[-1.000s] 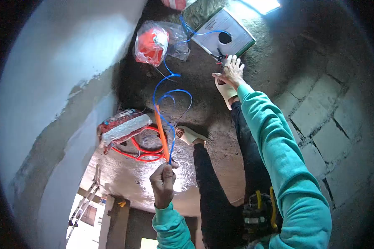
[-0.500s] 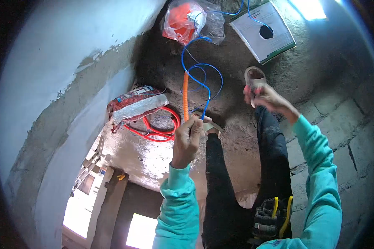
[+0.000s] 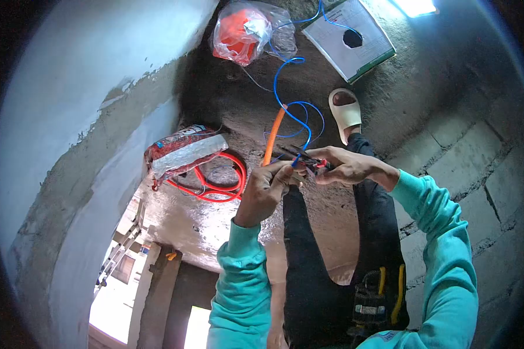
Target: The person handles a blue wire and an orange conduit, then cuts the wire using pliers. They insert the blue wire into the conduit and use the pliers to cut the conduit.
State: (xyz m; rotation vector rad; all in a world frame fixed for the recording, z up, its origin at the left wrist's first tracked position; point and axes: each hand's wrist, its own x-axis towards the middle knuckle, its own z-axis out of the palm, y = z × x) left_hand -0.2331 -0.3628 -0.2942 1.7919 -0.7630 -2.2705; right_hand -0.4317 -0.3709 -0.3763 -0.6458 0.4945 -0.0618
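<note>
My left hand (image 3: 264, 193) is closed round the end of an orange conduit (image 3: 275, 135) and a blue cable (image 3: 301, 123), both reaching up from it. Close on its right, my right hand (image 3: 346, 166) is closed on red-handled pliers (image 3: 322, 164). The dark jaws of the pliers lie across the blue cable beside my left fingertips. Whether the jaws are pressed together on the cable is too small to tell. The cable loops above my hands and runs up to a white box (image 3: 364, 55) with a round hole.
A clear plastic bag (image 3: 282, 39) with something orange inside lies at the top. On the left are a red and silver bag (image 3: 189, 156) and coiled red tubing (image 3: 239, 189). My sandal (image 3: 347, 114) is on the right. A tool pouch (image 3: 370, 302) with yellow handles hangs at my waist.
My right hand has moved left and down with the pliers, from above the right foot to the cable beside my left hand. The orange conduit now leans to the right.
</note>
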